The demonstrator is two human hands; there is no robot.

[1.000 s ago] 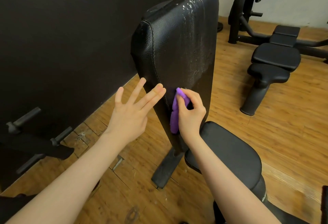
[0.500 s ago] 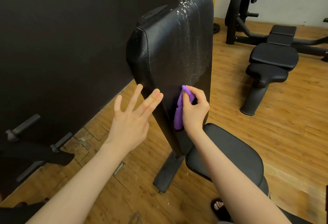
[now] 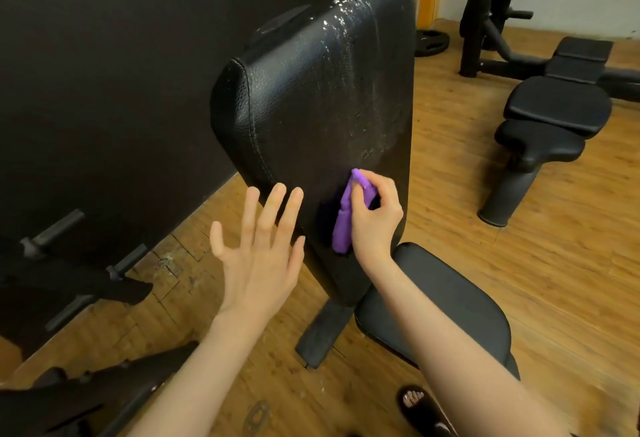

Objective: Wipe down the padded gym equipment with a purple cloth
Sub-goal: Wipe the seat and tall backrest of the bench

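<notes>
A black padded backrest [image 3: 311,90] stands upright in front of me, with white wet streaks down its upper right part. My right hand [image 3: 375,218] grips a bunched purple cloth [image 3: 344,222] and holds it against the lower part of the pad. My left hand [image 3: 263,256] is spread with straight fingers, its fingertips at the pad's lower left edge. Below the backrest sits the black seat pad [image 3: 443,305], partly covered by my right forearm.
A dark wall [image 3: 104,73] runs along the left. Black bars and a machine frame [image 3: 69,280] lie low at the left. A second padded bench [image 3: 554,118] and a black rack [image 3: 491,14] stand at the right on the wooden floor. A sandalled foot [image 3: 415,402] shows at the bottom.
My right hand has slid the cloth to the right and slightly up across the pad. My left hand has straightened up and its fingers have spread a little beside the pad edge.
</notes>
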